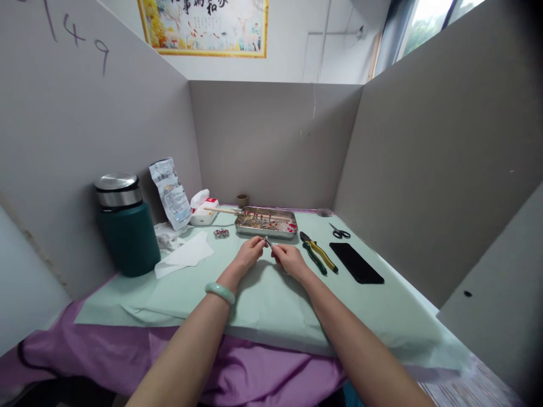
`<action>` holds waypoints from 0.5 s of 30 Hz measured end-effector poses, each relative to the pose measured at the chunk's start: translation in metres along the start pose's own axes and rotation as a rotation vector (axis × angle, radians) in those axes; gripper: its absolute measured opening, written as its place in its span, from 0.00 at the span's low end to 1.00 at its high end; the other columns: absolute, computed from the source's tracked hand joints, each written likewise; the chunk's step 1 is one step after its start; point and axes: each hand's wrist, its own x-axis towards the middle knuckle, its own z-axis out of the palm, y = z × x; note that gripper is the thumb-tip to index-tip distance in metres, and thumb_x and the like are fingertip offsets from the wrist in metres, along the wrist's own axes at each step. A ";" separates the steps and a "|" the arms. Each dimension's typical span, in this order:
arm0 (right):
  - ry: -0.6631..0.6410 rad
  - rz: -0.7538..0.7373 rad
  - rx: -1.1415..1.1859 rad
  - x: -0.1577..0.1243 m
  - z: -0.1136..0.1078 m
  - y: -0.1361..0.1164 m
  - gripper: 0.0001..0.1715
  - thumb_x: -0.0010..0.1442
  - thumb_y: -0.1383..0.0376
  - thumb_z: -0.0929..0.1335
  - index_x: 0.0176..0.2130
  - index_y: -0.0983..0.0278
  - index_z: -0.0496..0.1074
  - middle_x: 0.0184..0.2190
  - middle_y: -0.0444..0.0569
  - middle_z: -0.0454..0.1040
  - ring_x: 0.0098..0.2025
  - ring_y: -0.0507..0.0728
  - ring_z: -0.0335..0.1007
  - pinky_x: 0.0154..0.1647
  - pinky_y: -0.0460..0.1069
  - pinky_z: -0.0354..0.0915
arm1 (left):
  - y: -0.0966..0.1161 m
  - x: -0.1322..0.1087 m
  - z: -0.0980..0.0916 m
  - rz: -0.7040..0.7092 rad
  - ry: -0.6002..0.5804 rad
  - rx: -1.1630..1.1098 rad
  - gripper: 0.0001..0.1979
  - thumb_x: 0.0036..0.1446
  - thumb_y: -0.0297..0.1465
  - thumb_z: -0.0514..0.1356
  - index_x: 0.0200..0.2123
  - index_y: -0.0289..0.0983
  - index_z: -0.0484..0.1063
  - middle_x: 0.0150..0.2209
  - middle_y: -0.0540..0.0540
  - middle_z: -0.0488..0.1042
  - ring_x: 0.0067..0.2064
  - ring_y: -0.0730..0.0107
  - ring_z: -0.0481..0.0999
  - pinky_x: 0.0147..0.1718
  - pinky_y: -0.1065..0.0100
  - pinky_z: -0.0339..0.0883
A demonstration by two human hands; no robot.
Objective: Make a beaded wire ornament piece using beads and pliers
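My left hand (249, 252) is closed in a pinch above the green-covered table, a pale green bangle (220, 292) on its wrist. Whatever its fingertips hold is too small to name. My right hand (290, 260) grips a slim dark metal tool (268, 241), whose tip meets the left fingertips; its exact kind is unclear. Just beyond both hands lies a metal tray (266, 233) of red and gold-coloured beads and small pieces, with a thin wooden stick (220, 211) across it. A small cluster of red and silver pieces (221, 233) rests left of the tray.
Yellow-and-green pliers (319, 254), small black scissors (340, 231) and a black phone (356, 263) lie to the right. On the left stand a green flask (127, 237), a foil pouch (170, 192) and a tissue pack (205, 212), with white paper (185, 255) in front. Grey partitions (275, 141) enclose the table.
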 end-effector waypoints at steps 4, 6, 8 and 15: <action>0.061 0.002 -0.093 -0.001 0.002 -0.002 0.24 0.61 0.54 0.60 0.23 0.63 0.72 0.18 0.44 0.71 0.25 0.53 0.66 0.28 0.45 0.54 | 0.000 -0.002 0.000 -0.078 -0.042 -0.091 0.13 0.54 0.41 0.58 0.30 0.36 0.68 0.16 0.58 0.54 0.16 0.81 0.48 0.16 0.74 0.40; 0.075 -0.011 -0.121 -0.002 0.002 -0.003 0.24 0.61 0.54 0.60 0.23 0.63 0.72 0.19 0.44 0.71 0.26 0.53 0.66 0.28 0.45 0.54 | -0.002 -0.002 -0.001 -0.104 -0.078 -0.118 0.14 0.55 0.42 0.56 0.31 0.36 0.68 0.17 0.58 0.54 0.16 0.81 0.47 0.15 0.75 0.39; 0.076 -0.014 -0.126 -0.002 0.001 -0.003 0.24 0.61 0.54 0.60 0.23 0.63 0.72 0.20 0.45 0.72 0.26 0.53 0.66 0.28 0.45 0.54 | -0.005 -0.001 -0.003 -0.124 -0.103 -0.149 0.15 0.55 0.42 0.56 0.32 0.35 0.68 0.18 0.58 0.54 0.16 0.82 0.47 0.15 0.75 0.39; 0.033 -0.008 -0.088 -0.003 0.000 -0.002 0.23 0.61 0.53 0.60 0.25 0.63 0.73 0.20 0.43 0.71 0.26 0.53 0.65 0.28 0.45 0.54 | -0.008 0.000 -0.011 -0.190 -0.221 -0.344 0.13 0.55 0.41 0.58 0.33 0.35 0.68 0.17 0.59 0.50 0.15 0.82 0.44 0.14 0.76 0.36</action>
